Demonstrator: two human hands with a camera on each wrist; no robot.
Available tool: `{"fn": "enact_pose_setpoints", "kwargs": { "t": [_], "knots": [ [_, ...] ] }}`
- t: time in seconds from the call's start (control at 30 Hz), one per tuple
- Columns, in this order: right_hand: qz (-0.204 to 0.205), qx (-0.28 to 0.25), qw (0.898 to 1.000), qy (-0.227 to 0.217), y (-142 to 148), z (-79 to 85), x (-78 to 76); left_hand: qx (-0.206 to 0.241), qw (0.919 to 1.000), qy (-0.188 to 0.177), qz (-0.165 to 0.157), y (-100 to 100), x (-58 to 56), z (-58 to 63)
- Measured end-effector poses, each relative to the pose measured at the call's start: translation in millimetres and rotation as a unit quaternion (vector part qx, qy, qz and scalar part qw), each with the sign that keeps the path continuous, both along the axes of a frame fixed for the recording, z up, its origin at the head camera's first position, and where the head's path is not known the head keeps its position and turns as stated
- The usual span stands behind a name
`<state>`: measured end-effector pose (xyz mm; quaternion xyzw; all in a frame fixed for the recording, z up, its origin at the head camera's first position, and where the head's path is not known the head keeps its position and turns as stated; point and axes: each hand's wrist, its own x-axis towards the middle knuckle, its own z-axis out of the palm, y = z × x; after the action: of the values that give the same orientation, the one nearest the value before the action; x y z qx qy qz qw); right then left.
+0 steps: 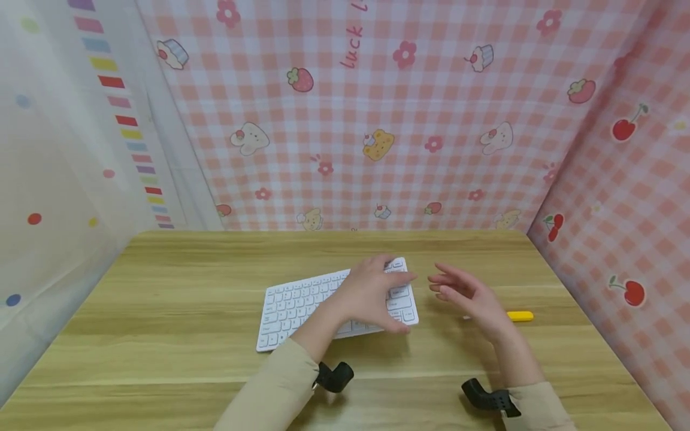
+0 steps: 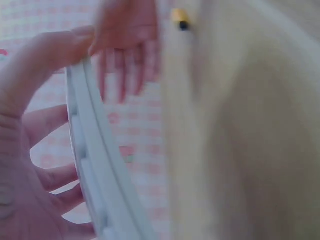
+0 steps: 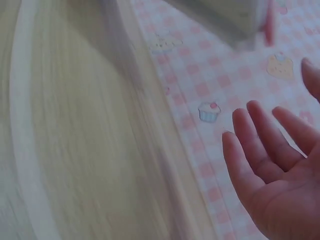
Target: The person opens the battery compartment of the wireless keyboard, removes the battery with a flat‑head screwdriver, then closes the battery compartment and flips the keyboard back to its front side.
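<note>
A white keyboard [image 1: 302,302] is held from above by my left hand [image 1: 369,296], its thumb at the near long edge and its fingers reaching across the keys to the far edge. In the left wrist view the keyboard [image 2: 100,145] stands edge-on between thumb and fingers. Its underside [image 3: 230,20] shows in the right wrist view, raised off the table. To the right of the keyboard hovers my right hand [image 1: 474,299], palm turned inward, fingers loosely extended and holding nothing. The right wrist view shows these fingers [image 3: 260,145] apart from the keyboard.
A slim object with a yellow handle [image 1: 520,316] lies on the wooden table [image 1: 162,287], partly hidden behind my right hand. A pink checked cloth [image 1: 345,179] hangs along the table's far edge, with another cloth [image 1: 609,197] on the right.
</note>
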<state>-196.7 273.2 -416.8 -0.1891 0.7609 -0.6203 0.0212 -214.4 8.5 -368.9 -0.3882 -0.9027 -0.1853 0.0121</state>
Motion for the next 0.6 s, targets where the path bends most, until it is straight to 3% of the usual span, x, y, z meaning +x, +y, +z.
{"fn": "enact_pose_setpoints", "kwargs": {
  "t": [0.23,0.37,0.6],
  "knots": [
    [0.076,-0.131,0.988,-0.039,-13.9,-2.7,-4.1,0.105,0.9921,-0.068,-0.008,-16.9,1.4,43.9],
    [0.092,-0.136,0.984,-0.062,-24.3,-5.6,-4.5,0.162,0.9829,-0.086,-0.012,-24.8,1.5,60.1],
    [0.105,-0.125,0.982,-0.097,-42.1,-13.4,-1.0,0.192,0.9782,-0.077,0.01,-37.3,0.1,77.8]
  ]
}}
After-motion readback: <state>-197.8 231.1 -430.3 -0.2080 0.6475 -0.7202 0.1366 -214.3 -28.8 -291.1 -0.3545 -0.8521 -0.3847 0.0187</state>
